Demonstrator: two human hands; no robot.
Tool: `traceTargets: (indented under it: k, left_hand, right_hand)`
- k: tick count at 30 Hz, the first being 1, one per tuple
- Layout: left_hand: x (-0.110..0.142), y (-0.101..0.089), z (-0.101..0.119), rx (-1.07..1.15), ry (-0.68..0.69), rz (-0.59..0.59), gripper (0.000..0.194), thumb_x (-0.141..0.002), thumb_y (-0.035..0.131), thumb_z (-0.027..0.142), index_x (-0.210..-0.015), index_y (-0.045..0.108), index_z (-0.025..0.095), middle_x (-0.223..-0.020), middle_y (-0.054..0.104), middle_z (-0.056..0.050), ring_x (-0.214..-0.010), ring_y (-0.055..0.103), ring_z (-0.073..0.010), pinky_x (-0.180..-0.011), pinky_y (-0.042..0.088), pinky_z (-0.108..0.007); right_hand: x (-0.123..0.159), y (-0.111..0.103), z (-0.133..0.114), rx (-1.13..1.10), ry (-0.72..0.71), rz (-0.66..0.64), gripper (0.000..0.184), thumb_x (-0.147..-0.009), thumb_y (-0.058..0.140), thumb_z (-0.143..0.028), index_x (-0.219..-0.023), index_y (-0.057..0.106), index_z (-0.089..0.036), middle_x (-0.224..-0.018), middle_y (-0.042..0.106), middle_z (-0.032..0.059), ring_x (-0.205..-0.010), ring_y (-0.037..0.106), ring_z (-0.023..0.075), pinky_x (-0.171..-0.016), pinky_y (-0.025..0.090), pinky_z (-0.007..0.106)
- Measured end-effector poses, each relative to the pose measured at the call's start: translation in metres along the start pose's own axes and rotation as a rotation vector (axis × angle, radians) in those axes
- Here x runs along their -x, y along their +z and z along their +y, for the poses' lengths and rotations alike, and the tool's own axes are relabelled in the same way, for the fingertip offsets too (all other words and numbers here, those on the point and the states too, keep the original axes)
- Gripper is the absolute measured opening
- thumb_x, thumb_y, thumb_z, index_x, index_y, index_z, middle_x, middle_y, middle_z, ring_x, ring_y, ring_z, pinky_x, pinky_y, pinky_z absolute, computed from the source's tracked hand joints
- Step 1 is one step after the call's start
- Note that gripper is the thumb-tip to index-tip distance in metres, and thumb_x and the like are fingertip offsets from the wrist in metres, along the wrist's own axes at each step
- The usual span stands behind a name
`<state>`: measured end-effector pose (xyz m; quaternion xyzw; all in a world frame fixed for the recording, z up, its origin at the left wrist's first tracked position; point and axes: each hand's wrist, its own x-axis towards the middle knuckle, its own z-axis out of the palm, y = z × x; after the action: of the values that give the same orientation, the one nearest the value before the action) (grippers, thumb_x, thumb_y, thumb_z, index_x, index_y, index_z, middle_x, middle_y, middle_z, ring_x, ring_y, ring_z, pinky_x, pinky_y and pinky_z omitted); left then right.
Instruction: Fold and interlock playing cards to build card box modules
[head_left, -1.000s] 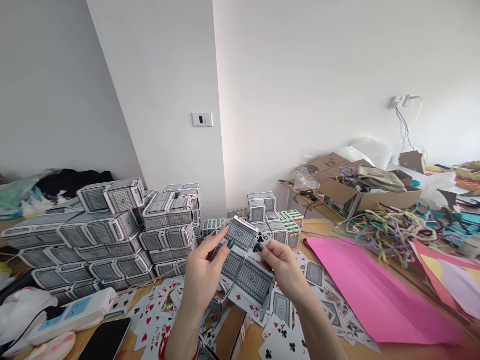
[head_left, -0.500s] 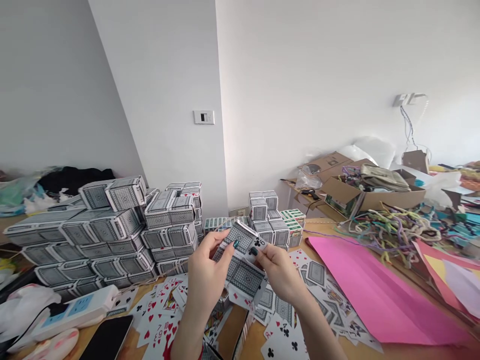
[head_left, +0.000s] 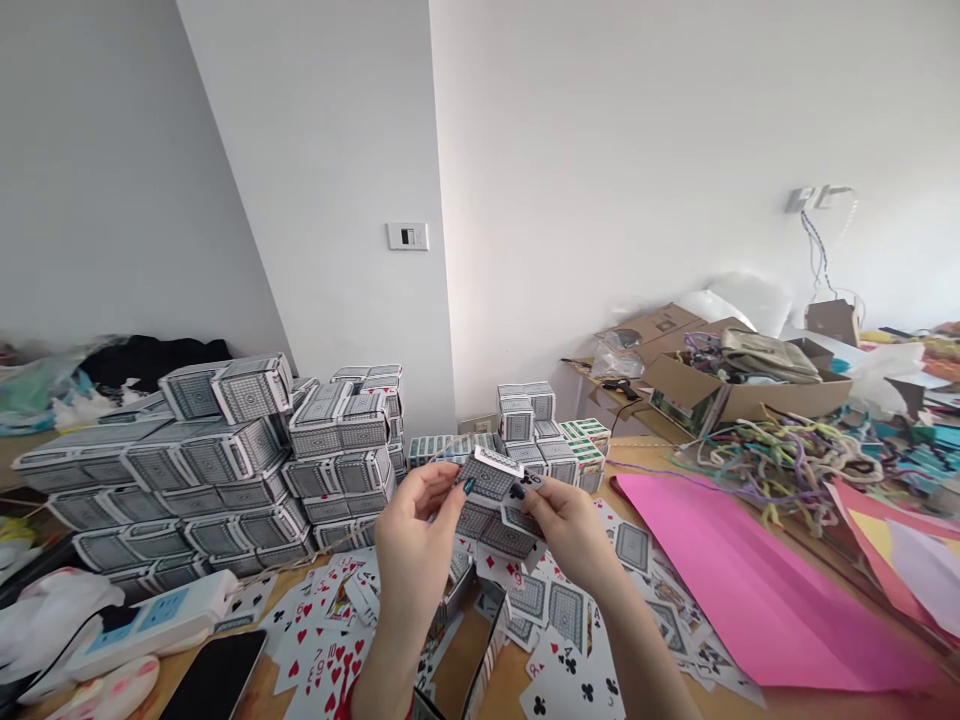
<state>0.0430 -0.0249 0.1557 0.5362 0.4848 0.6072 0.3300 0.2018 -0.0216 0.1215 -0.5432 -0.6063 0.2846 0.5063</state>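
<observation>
Both hands grip one piece made of folded playing cards (head_left: 498,525), grey patterned backs outward, with a white folded flap along its top. My left hand (head_left: 424,515) pinches its left edge between thumb and fingers. On the right edge, my right hand (head_left: 559,520) has its thumb pressed near a club corner. Below them an open-topped box of cards (head_left: 491,640) stands on the table, partly behind my left forearm. Loose playing cards (head_left: 574,680) lie around it, some face up, some face down.
Stacked card blocks (head_left: 217,470) rise at the left, with smaller card blocks (head_left: 532,440) behind my hands. A power strip (head_left: 150,625) and black phone (head_left: 215,680) sit front left. Pink paper (head_left: 750,590), tangled pipe cleaners (head_left: 780,465) and a cardboard box (head_left: 720,400) are right.
The folded-card piece has tilted flatter and its top flap faces me more. My right hand has shifted slightly right, and more of the open box shows below.
</observation>
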Motion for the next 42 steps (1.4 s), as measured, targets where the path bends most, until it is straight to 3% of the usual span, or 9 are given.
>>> traceTargets:
  k: [7, 12, 18, 22, 25, 29, 38, 42]
  left_hand:
    - [-0.007, -0.003, 0.002, 0.017, -0.085, -0.032, 0.014, -0.067, 0.064, 0.024, -0.080, 0.064, 0.017, -0.082, 0.069, -0.004, -0.079, 0.065, -0.0186, -0.072, 0.052, -0.028]
    - [-0.007, -0.002, -0.002, 0.012, -0.057, -0.014, 0.013, -0.067, 0.065, 0.025, -0.076, 0.064, 0.017, -0.076, 0.069, -0.004, -0.073, 0.065, -0.0186, -0.067, 0.053, -0.028]
    - [0.001, -0.003, -0.002, -0.050, 0.106, -0.035, 0.010, -0.072, 0.062, 0.024, -0.079, 0.065, 0.019, -0.079, 0.069, -0.003, -0.074, 0.065, -0.0172, -0.069, 0.052, -0.027]
    - [0.001, -0.006, -0.005, -0.161, 0.306, -0.044, 0.009, -0.074, 0.061, 0.021, -0.082, 0.066, 0.020, -0.084, 0.069, -0.002, -0.078, 0.064, -0.0161, -0.073, 0.051, -0.026]
    - [-0.001, -0.007, -0.006, -0.260, 0.457, -0.048, 0.011, -0.075, 0.060, 0.020, -0.085, 0.065, 0.020, -0.085, 0.069, -0.002, -0.079, 0.064, -0.0159, -0.073, 0.050, -0.025]
    - [-0.004, -0.009, -0.006, -0.311, 0.540, -0.047, 0.008, -0.077, 0.059, 0.019, -0.082, 0.065, 0.019, -0.083, 0.068, -0.002, -0.079, 0.063, -0.0153, -0.072, 0.049, -0.025]
    - [-0.008, -0.013, -0.009, -0.202, 0.377, -0.214, 0.011, -0.078, 0.054, 0.020, -0.080, 0.065, 0.019, -0.087, 0.066, -0.004, -0.078, 0.062, -0.0159, -0.069, 0.050, -0.024]
    - [-0.012, -0.010, -0.013, -0.190, 0.240, -0.198, 0.012, -0.077, 0.054, 0.024, -0.076, 0.064, 0.019, -0.084, 0.067, -0.004, -0.075, 0.063, -0.0169, -0.066, 0.049, -0.025]
  right_hand:
    - [-0.001, 0.000, -0.001, 0.102, -0.055, -0.015, 0.031, -0.083, 0.042, -0.036, -0.058, 0.046, -0.018, -0.053, 0.040, -0.0029, -0.052, 0.035, 0.0111, -0.047, 0.027, 0.020]
    - [-0.002, 0.002, 0.001, 0.090, -0.050, -0.042, 0.028, -0.083, 0.041, -0.035, -0.061, 0.048, -0.019, -0.056, 0.041, -0.0024, -0.054, 0.035, 0.0117, -0.049, 0.028, 0.021]
    - [-0.003, 0.002, 0.002, 0.006, -0.067, -0.034, 0.028, -0.081, 0.043, -0.035, -0.062, 0.053, -0.017, -0.055, 0.043, -0.0019, -0.052, 0.036, 0.0112, -0.047, 0.029, 0.020]
    - [-0.003, 0.001, 0.001, 0.025, -0.108, -0.012, 0.029, -0.080, 0.043, -0.034, -0.066, 0.061, -0.017, -0.053, 0.047, -0.0020, -0.051, 0.039, 0.0115, -0.048, 0.030, 0.020]
    - [-0.003, 0.001, 0.000, 0.043, -0.104, -0.020, 0.029, -0.081, 0.041, -0.032, -0.079, 0.066, -0.017, -0.056, 0.052, -0.0014, -0.051, 0.042, 0.0115, -0.047, 0.031, 0.020]
    - [-0.001, 0.000, -0.003, 0.097, -0.116, -0.036, 0.029, -0.081, 0.040, -0.028, -0.080, 0.068, -0.018, -0.056, 0.054, -0.0014, -0.051, 0.043, 0.0112, -0.048, 0.032, 0.019]
    - [0.002, -0.007, -0.004, 0.257, -0.143, -0.030, 0.026, -0.083, 0.038, -0.026, -0.066, 0.056, -0.018, -0.053, 0.046, -0.0029, -0.050, 0.037, 0.0106, -0.047, 0.027, 0.020]
    - [0.002, -0.008, -0.005, 0.228, -0.129, -0.024, 0.024, -0.083, 0.039, -0.027, -0.063, 0.049, -0.018, -0.053, 0.044, -0.0034, -0.051, 0.037, 0.0107, -0.047, 0.028, 0.020]
